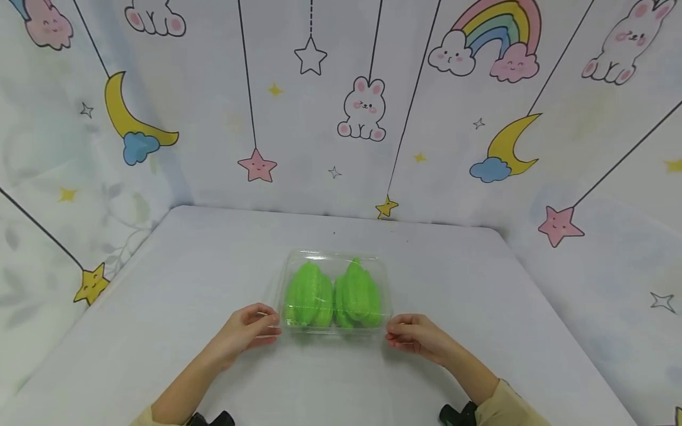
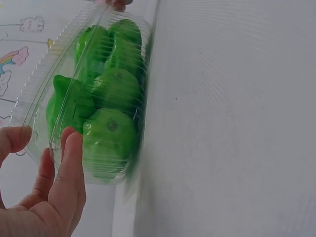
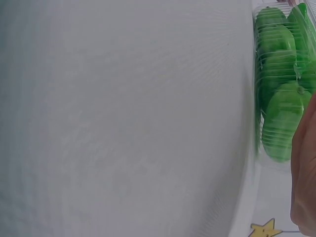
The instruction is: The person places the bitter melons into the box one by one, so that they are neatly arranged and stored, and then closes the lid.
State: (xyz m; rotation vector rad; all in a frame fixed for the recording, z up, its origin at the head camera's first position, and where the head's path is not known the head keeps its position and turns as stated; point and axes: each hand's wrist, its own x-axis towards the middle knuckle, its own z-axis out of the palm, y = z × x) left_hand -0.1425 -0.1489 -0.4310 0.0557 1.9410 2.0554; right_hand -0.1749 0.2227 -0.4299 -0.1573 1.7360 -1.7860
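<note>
A clear plastic clamshell box (image 1: 337, 254) with its lid over the contents is near the middle of the white table. Inside lie several bright green, ridged fruit-like pieces (image 1: 358, 293) in two bunches, their rounded ends facing me in the left wrist view. My left hand (image 1: 247, 331) holds the near left corner, with the rim (image 2: 55, 118) between thumb and fingers (image 2: 74, 153). At the near right corner, my right hand (image 1: 418, 338) pinches the edge with fingers bent. Only the side of that hand (image 3: 303, 173) appears in the right wrist view, its fingertips hidden.
The white table (image 1: 224, 248) extends around the box, with its far edge against a cloth backdrop (image 1: 202, 106) printed with rabbits, moons and stars. Black devices (image 1: 458, 414) sit at both wrists by the beige sleeves (image 1: 511, 408).
</note>
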